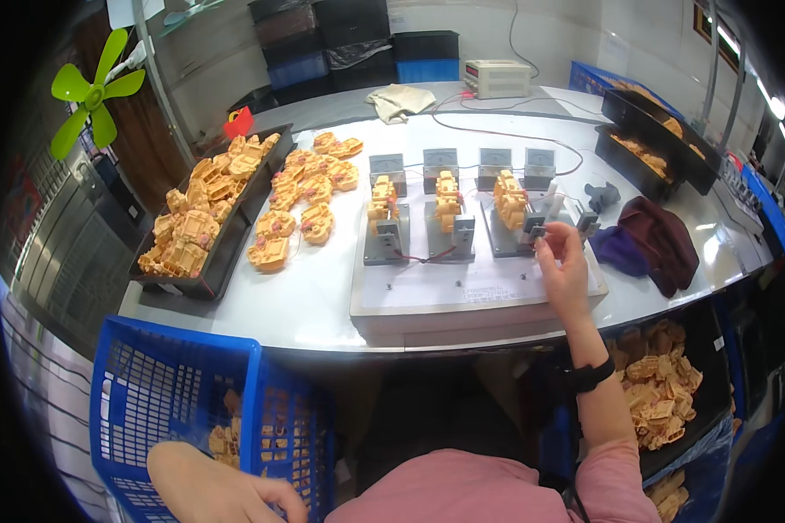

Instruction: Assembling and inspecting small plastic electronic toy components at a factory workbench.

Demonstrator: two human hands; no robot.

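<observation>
My right hand (563, 261) reaches to the test fixture (506, 244), thumb and forefinger pinched together at the small grey block (534, 228) at its front. What lies between the fingertips is too small to make out. A yellow plastic part (509, 202) sits upright on that fixture. To its left, two more yellow parts (447, 202) (382, 206) stand on like fixtures. The rightmost station has a pale post (554, 205) and no yellow part. Low at the left, my left hand (222, 488) hangs over the blue basket (255, 392), its fingers mostly hidden.
Small panel meters (494, 166) line the fixture board's back. Loose yellow parts (310, 179) lie left, beside a full black tray (222, 270). Dark cloths (663, 248) and black trays (624, 170) are at right. A bin of parts (658, 392) stands below right. A power supply (497, 78) stands behind.
</observation>
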